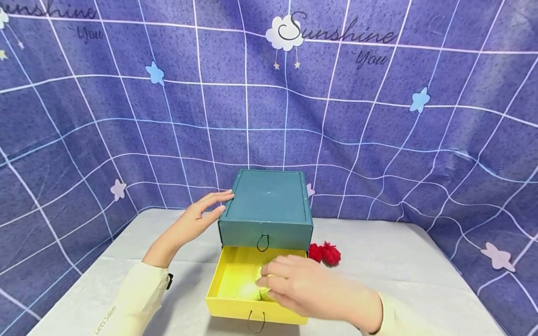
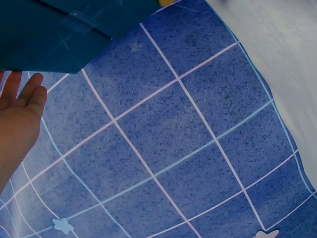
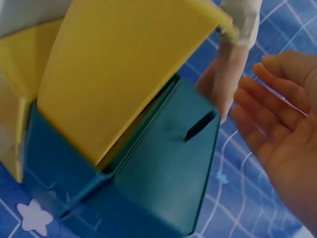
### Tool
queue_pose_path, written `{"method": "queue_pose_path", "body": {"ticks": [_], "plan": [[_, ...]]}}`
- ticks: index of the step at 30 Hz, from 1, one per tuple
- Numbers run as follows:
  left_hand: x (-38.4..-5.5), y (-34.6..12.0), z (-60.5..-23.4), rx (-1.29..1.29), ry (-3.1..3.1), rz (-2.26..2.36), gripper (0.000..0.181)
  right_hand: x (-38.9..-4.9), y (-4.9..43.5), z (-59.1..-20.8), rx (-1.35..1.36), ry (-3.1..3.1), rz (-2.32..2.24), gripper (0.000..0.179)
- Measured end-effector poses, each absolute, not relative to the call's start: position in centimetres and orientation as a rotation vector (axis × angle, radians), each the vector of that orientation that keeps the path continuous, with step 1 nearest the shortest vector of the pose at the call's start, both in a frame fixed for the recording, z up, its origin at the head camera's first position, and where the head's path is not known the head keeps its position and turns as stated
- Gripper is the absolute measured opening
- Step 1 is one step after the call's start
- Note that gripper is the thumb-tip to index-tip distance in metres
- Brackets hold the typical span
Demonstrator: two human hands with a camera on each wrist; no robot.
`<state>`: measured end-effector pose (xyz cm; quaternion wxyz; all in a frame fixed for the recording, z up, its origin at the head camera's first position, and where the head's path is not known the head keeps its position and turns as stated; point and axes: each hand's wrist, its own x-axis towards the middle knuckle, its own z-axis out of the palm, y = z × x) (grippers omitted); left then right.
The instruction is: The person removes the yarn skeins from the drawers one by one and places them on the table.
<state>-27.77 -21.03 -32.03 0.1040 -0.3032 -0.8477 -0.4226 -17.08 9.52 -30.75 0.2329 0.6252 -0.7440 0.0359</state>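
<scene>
A teal drawer box (image 1: 266, 198) stands on the table, its yellow lower drawer (image 1: 235, 308) pulled out toward me. My left hand (image 1: 199, 215) rests its fingertips against the box's left top edge, fingers fairly straight; the left wrist view also catches this hand (image 2: 22, 116) by the teal side. Over the right half of the drawer hovers my right hand (image 1: 304, 287), fingers loosely bent. Beneath it lie pale yellow-green fuzzy things (image 1: 251, 292), partly covered by the fingers. In the right wrist view that hand (image 3: 285, 116) appears with relaxed fingers and nothing between them.
Red yarn-like pom-poms (image 1: 331, 254) lie on the table right of the box. A white cloth (image 1: 403, 261) covers the table. Behind hangs a blue gridded curtain (image 1: 269, 107) with stars. Black loop pulls hang on the box front and the yellow drawer.
</scene>
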Motion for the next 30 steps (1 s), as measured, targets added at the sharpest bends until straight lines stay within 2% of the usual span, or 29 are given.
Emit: {"method": "queue_pose_path", "body": {"ticks": [6,17,30], "plan": [[-27.7,-21.0,-32.1,-0.895,-2.499,-1.245,0.038,-19.2,9.9,-30.3,1.834,-2.334,0.209,0.028],[-27.8,-21.0,-32.1,-0.898,-2.490,-1.244,0.037,-21.5,8.3,-31.2,1.878,-2.678,0.059,0.043],[-27.9,-21.0,-32.0,-0.898,-2.494,-1.243,0.038,-22.1,7.8,-32.5,1.810,-2.760,0.035,0.051]]}}
